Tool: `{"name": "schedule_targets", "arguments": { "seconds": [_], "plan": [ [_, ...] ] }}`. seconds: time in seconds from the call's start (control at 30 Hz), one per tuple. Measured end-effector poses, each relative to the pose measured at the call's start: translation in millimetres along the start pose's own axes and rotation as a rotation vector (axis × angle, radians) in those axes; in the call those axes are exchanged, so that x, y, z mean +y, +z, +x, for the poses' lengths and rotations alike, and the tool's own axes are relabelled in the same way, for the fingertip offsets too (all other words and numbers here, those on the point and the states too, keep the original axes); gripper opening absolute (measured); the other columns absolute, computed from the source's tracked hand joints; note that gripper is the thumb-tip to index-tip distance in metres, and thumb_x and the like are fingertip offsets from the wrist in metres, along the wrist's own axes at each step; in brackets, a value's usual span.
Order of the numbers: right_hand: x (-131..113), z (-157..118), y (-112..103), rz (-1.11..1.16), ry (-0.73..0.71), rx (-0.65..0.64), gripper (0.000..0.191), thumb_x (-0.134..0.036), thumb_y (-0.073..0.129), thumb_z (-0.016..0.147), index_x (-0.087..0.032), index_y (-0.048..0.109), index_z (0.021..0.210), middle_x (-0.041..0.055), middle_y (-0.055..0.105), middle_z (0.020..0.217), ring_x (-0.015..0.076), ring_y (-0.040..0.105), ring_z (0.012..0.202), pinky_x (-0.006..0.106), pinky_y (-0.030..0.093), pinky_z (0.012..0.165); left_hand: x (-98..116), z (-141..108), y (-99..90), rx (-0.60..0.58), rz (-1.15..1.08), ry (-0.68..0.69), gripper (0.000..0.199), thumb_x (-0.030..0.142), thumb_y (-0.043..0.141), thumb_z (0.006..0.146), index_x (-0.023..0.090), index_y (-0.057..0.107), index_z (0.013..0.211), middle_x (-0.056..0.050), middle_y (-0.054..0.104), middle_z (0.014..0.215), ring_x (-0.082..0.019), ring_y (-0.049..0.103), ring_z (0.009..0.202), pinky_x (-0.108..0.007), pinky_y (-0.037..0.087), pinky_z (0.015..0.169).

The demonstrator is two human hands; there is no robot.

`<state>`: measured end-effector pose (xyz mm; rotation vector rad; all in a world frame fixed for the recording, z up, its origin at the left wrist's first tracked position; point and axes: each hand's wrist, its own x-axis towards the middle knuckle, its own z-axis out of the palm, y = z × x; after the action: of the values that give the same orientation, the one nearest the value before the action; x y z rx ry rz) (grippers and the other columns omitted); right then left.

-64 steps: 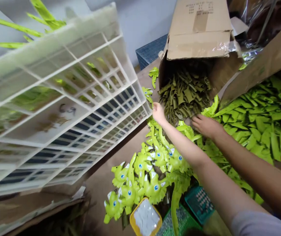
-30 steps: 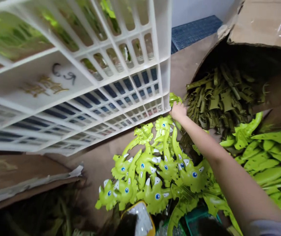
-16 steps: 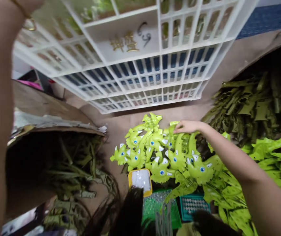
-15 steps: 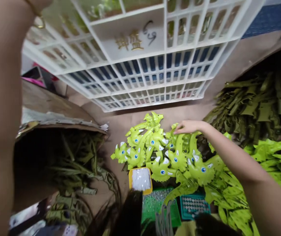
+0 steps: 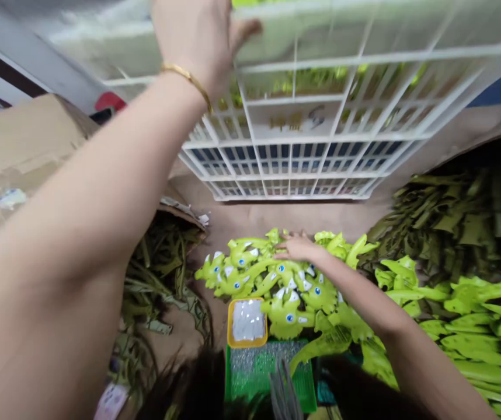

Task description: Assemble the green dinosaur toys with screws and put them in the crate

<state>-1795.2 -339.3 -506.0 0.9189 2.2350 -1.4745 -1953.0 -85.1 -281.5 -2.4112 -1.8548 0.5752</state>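
Lightly, the right hand (image 5: 298, 248) lies wide open on a heap of lime-green plastic dinosaur pieces (image 5: 250, 274) at lower centre, holding none, while the raised left hand (image 5: 198, 41), also open, meets a white plastic lattice crate (image 5: 294, 119) at top, seemingly to steady it

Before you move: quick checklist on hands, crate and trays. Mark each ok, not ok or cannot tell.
1. Left hand on white plastic crate: cannot tell. It is raised and open in front of the crate, contact unclear.
2. Right hand on green dinosaur-shaped pieces: ok, resting on top of the pile.
3. Crate's lower edge clear of the pile: ok, brown surface shows between them.
4. Yellow tray of white bits: ok, contents inside.
5. Green mesh tray fully in view: not ok, hair hangs across its near edge.
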Motion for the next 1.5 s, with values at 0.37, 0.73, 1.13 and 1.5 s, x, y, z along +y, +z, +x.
{"name": "schedule_targets", "arguments": {
  "seconds": [0.37,0.73,1.13,1.5],
  "plan": [
    [47.2,-150.7,-245.8,-0.427,0.338,1.216,0.079,-0.075,0.022,0.088,-0.012,0.065,0.110,0.0191,0.061,0.112,0.0302,0.052,0.110,0.045,0.038,0.091,7.5,-74.8,0.0,0.050,-0.058,0.009,0.060,0.058,0.034,0.095,0.008,0.065,0.100,-0.013,0.068,0.098,-0.022,0.062,0.095,-0.032,0.042,0.083],
    [31.1,-152.0,-198.4,-0.431,0.487,1.259,0.061,-0.055,0.015,0.097,-0.020,0.065,0.093,0.0107,0.069,0.099,0.0281,0.056,0.099,0.040,0.034,0.089,9.9,-114.9,18.2,0.201,-0.067,-0.097,0.050,0.061,0.047,0.089,0.016,0.067,0.085,-0.015,0.070,0.086,-0.030,0.063,0.087,-0.040,0.037,0.076],
    [3.7,-189.5,-177.4,-0.543,0.594,1.195,0.061,-0.067,0.031,0.089,-0.019,0.064,0.070,0.0073,0.066,0.070,0.0198,0.055,0.069,0.030,0.023,0.060,3.4,-159.6,23.8,0.388,-0.077,-0.010,0.050,0.066,0.052,0.082,0.020,0.056,0.064,-0.011,0.066,0.068,-0.027,0.062,0.071,-0.036,0.034,0.064],
    [40.6,-151.3,-230.2,-0.497,0.585,1.219,0.055,-0.057,0.035,0.091,-0.013,0.068,0.083,0.0118,0.066,0.081,0.0211,0.056,0.078,0.030,0.031,0.068,2.1,-91.1,31.0,0.241,-0.064,-0.115,0.047,0.063,0.056,0.083,0.017,0.061,0.074,-0.009,0.064,0.075,-0.026,0.064,0.080,-0.036,0.040,0.073]
  ]
}}
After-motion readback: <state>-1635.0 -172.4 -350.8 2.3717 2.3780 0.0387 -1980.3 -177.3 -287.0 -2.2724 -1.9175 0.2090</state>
